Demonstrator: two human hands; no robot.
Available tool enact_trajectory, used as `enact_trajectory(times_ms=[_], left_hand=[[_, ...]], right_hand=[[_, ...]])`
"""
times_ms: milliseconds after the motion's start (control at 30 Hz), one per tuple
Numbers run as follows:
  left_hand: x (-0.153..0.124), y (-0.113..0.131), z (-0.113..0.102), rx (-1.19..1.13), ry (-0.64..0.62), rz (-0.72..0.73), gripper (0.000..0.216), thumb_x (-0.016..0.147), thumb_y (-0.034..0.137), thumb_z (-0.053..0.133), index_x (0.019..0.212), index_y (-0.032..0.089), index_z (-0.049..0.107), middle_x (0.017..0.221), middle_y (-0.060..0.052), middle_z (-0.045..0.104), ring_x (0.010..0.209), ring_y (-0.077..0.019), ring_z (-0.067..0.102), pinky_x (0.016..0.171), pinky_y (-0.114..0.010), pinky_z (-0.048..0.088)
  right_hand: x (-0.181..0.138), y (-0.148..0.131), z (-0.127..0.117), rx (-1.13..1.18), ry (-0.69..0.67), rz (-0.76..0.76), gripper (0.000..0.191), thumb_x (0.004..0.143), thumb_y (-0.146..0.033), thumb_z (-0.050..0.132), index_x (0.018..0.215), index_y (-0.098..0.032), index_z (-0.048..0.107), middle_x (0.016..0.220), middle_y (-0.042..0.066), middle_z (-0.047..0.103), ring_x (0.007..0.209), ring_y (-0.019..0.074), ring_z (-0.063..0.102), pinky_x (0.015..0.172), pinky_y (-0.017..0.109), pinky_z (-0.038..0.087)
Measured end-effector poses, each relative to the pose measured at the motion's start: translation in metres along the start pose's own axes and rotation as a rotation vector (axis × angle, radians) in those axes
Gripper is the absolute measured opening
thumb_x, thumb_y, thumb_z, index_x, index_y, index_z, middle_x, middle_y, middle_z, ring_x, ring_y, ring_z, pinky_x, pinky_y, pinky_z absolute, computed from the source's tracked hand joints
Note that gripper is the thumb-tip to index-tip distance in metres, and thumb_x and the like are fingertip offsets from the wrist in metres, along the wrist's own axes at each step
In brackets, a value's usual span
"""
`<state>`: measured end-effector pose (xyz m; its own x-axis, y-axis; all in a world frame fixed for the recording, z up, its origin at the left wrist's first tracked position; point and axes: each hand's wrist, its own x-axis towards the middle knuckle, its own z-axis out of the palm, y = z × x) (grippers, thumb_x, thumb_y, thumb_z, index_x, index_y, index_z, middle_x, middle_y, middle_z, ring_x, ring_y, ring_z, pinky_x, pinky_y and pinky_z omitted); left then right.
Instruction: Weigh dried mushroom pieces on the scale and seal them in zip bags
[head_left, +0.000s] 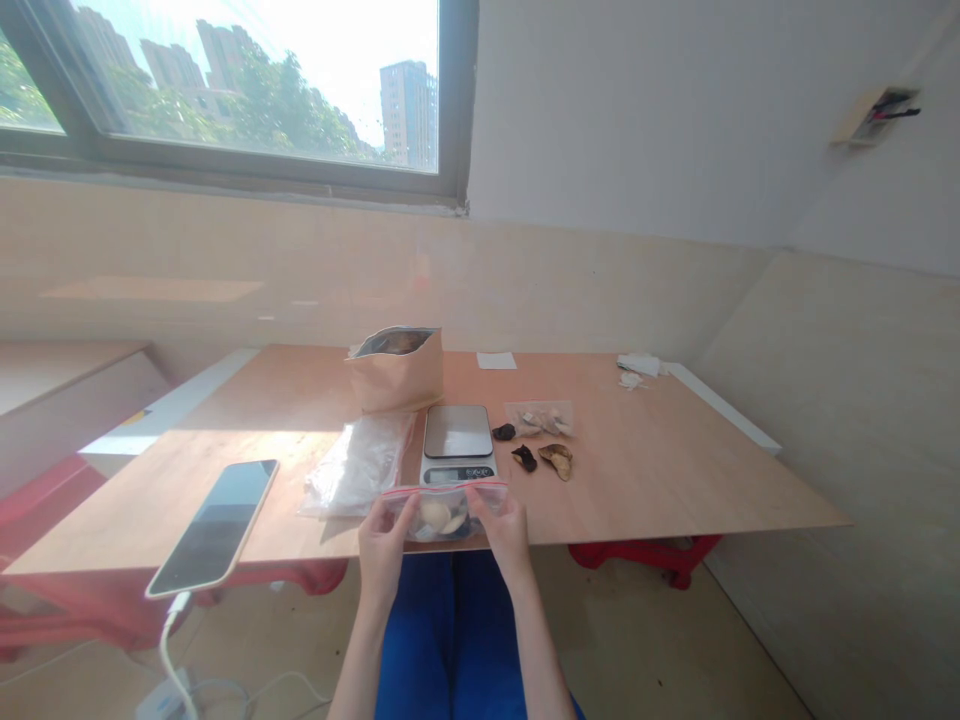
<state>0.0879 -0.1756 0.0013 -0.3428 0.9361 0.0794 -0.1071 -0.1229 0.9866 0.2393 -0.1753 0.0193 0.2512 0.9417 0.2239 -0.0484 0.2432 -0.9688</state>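
Observation:
Both hands hold a clear zip bag (pixel 442 522) with a red strip along its top, at the table's front edge. Pale and dark slices show through its plastic. My left hand (pixel 386 535) pinches the bag's left top corner, and my right hand (pixel 501 525) grips the top near the right end. Just behind the bag lies a kitchen scale (pixel 458 432) with a bare metal plate and a small display. To its right are dark dried pieces (pixel 524 458), a larger brown piece (pixel 556 461) and a second filled zip bag (pixel 540 418).
Left of the scale lie a stack of clear plastic bags (pixel 356 465) and an open brown paper pouch (pixel 397 375). A phone (pixel 214 528) with a white cable overhangs the table's front left edge. White papers (pixel 496 361) lie at the back.

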Motion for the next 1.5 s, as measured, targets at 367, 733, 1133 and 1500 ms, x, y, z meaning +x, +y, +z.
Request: enact_trajectory(times_ms=[367, 733, 1133, 1500], left_hand=[[-0.001, 0.007, 0.004, 0.009, 0.008, 0.026, 0.036, 0.064, 0.046, 0.071, 0.079, 0.014, 0.068, 0.073, -0.004, 0.068, 0.070, -0.0166, 0.062, 0.066, -0.026, 0.050], [0.001, 0.011, 0.005, -0.020, -0.089, -0.041, 0.041, 0.059, 0.048, 0.073, 0.078, 0.012, 0.070, 0.076, -0.008, 0.071, 0.072, -0.0209, 0.066, 0.067, -0.030, 0.054], [-0.004, 0.020, 0.011, 0.020, -0.027, 0.000, 0.041, 0.059, 0.050, 0.072, 0.075, 0.013, 0.069, 0.072, -0.007, 0.070, 0.069, -0.0202, 0.065, 0.061, -0.028, 0.053], [-0.004, 0.029, 0.011, 0.069, -0.179, 0.069, 0.031, 0.064, 0.045, 0.070, 0.071, 0.015, 0.070, 0.074, -0.006, 0.067, 0.073, -0.0194, 0.063, 0.067, -0.027, 0.050]], right_hand=[[-0.001, -0.004, 0.001, -0.050, 0.021, -0.025, 0.020, 0.075, -0.036, 0.064, 0.076, -0.016, 0.064, 0.068, 0.002, 0.064, 0.064, 0.0154, 0.061, 0.062, 0.026, 0.051], [-0.001, -0.005, 0.002, -0.071, -0.080, -0.076, 0.016, 0.075, -0.034, 0.065, 0.073, -0.018, 0.064, 0.071, 0.002, 0.063, 0.071, 0.0166, 0.061, 0.068, 0.027, 0.051], [0.000, -0.003, 0.003, -0.080, -0.029, -0.074, 0.017, 0.076, -0.034, 0.065, 0.073, -0.018, 0.064, 0.069, 0.001, 0.062, 0.067, 0.0152, 0.059, 0.064, 0.026, 0.050], [-0.001, -0.013, 0.005, -0.042, -0.149, -0.179, 0.009, 0.076, -0.028, 0.065, 0.074, -0.021, 0.070, 0.079, 0.003, 0.064, 0.078, 0.0172, 0.061, 0.077, 0.029, 0.049]])
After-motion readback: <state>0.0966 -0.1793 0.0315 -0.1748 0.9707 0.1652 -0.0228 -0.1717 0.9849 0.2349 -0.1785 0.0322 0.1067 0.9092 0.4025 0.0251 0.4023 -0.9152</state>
